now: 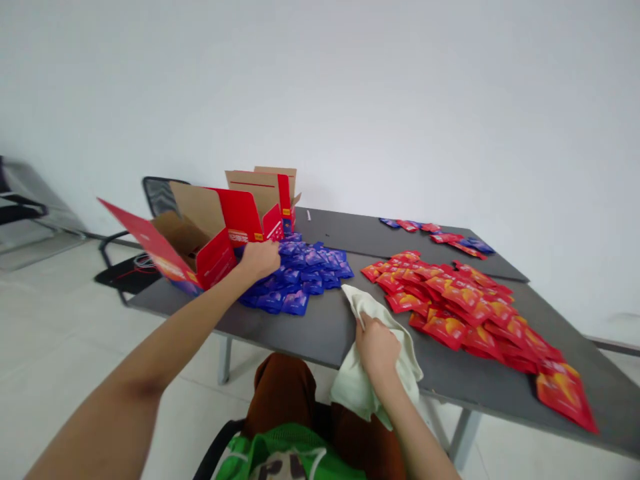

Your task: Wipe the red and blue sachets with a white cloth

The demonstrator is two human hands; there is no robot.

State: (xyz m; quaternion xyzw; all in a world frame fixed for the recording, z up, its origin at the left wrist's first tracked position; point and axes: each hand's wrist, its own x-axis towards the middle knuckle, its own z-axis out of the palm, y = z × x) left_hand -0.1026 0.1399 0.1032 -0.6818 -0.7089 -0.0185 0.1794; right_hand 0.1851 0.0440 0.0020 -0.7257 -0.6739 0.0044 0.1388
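Starting at the far left, and I've got a black chair [137,273] beyond the left fingers. Now the row of red boxes [241,217], left of those fingers and running off behind them: the lids are up, so opening looks done, though what lies deep inside is hidden from me.

Here's my left hand [263,260], fingers curled, right at the near box side of the blue packets [310,273]. It's touching the heap's edge, as far as I can see; whether the fingertips pinch a packet, I can't tell. The rest of that blue heap spreads just right of the fingers, loose on the grey table [327,330], overlapping and not set in rows.

Across to the pale cloth [353,383]: my right hand [377,343] has it bunched, fingers closed on it, the cloth spilling around them and over the table's near edge. I'd judge the cloth work unfinished, since it's in hand.

Well beyond the right fingers, a short scatter of mixed packets [460,243] lies on the far tabletop. And just right of those fingers comes the big one, the red packets [463,300], a long loose heap outside the boxes. Plenty left lying out, by my reckoning.
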